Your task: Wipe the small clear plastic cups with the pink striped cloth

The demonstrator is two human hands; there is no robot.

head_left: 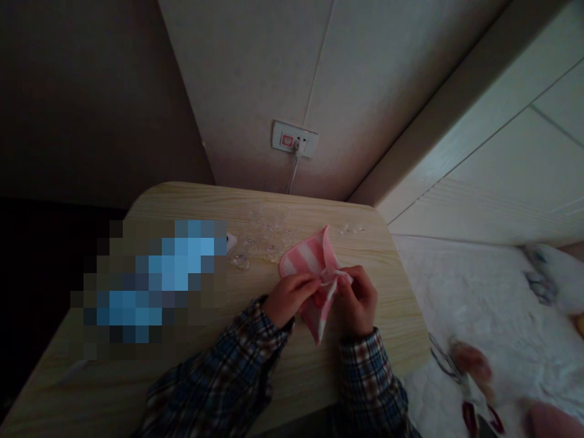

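Observation:
A pink and white striped cloth (303,258) is bunched up between my two hands over the wooden table. My left hand (292,297) pinches its near left side, fingertips pressed against the folds. My right hand (362,301) grips a gathered part at the cloth's right edge between thumb and fingers. One corner points up and away from me, and another hangs down toward me. Just beyond the cloth lie several clear, roundish plastic pieces (269,234). A few smaller clear bits (351,229) rest to its right.
The pale wood table (396,304) meets a wall with a socket (294,139) and plugged-in cable. A pixelated blue patch (173,267) covers something on the left. On the white bedding (515,316) at right lie dark-red-handled scissors (481,407).

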